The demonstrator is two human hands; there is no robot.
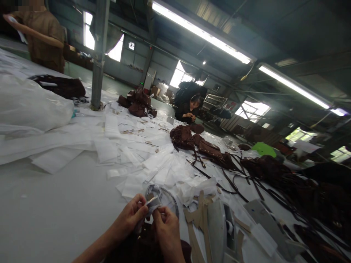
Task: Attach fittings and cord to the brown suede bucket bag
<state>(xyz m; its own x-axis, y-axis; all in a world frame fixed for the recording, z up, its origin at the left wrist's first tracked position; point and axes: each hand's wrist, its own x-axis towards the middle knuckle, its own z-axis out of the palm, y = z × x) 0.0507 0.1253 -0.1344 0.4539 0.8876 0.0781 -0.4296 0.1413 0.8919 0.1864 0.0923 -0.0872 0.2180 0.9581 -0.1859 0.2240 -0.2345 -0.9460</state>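
At the bottom centre, my left hand [134, 213] pinches a thin, pale, semi-clear wrapping strip [153, 203]. My right hand [166, 223] grips the other side of this strip, its fingers curled close to my left. Something tan shows at the strip's upper edge, too small to make out. Below both hands lies a dark brown bag [145, 235] with small metal fittings, partly covered by my forearms. Just beyond my fingers rests a coiled, grey-looking strap or cord [156, 190], which curves down on the right.
White wrapping sheets [161, 166] litter the table. Brown bags [208, 146] with long straps run along the right side. Tan cardboard strips [203, 223] and a grey plastic holder [219, 230] lie right of my hands. A metal post [98, 54] rises at left; two people are beyond.
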